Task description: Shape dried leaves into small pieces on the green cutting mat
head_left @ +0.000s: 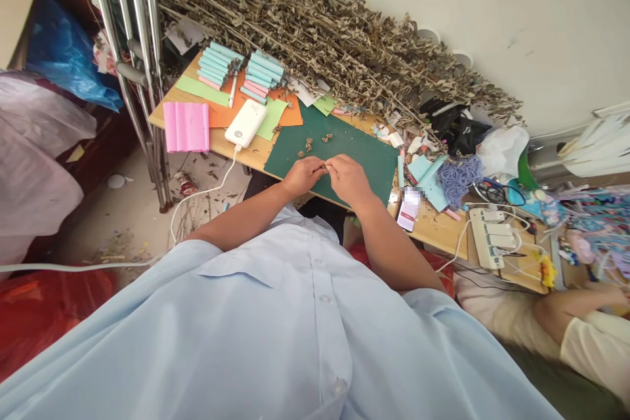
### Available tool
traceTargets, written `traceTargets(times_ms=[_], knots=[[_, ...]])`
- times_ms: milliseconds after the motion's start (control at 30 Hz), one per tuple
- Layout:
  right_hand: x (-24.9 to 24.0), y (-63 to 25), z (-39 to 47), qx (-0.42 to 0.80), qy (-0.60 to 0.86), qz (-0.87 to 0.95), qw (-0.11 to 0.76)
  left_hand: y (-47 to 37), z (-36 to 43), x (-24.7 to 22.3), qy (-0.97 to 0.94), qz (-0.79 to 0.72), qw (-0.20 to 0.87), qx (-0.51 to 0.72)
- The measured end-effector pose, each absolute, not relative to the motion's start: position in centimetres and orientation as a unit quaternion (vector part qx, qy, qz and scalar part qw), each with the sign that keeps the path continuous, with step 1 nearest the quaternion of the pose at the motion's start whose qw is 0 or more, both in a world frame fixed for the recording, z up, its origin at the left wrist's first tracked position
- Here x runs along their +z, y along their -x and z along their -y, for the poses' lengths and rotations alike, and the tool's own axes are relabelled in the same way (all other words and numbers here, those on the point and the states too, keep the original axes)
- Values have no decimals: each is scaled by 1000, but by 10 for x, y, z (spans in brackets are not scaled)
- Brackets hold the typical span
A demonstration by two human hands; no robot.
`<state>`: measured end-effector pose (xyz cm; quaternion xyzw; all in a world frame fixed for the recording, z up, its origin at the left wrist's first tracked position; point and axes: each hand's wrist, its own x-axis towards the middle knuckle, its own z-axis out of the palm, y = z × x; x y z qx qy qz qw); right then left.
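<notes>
My left hand (304,175) and my right hand (346,177) meet over the front part of a dark green mat (367,151). The fingers of both are closed, fingertips pinched together at one spot. Whatever sits between them is too small and too covered to make out. Just beyond the hands, a few small brown clumps of dried plant (308,144) lie on the mat.
Dried stalks with leaves (335,26) are heaped behind the wooden table. Blue and pink paper rolls (263,70), pink paper (187,126) and a white power bank (246,123) lie left. A phone (408,210), yarn (459,178) and a power strip (485,239) lie right. Metal crutches (142,79) stand left.
</notes>
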<state>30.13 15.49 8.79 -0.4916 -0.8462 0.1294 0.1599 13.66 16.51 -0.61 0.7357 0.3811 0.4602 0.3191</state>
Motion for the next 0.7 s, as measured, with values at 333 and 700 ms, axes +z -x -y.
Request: traceTargets(times_ms=[333,700], knots=[[75,-305,-150,188,569,753,273,-136,-163,-5,-733,-383,320,461],[67,-310,-141,178,521,781,296,-135,-162,-2,-740,-375,319,459]])
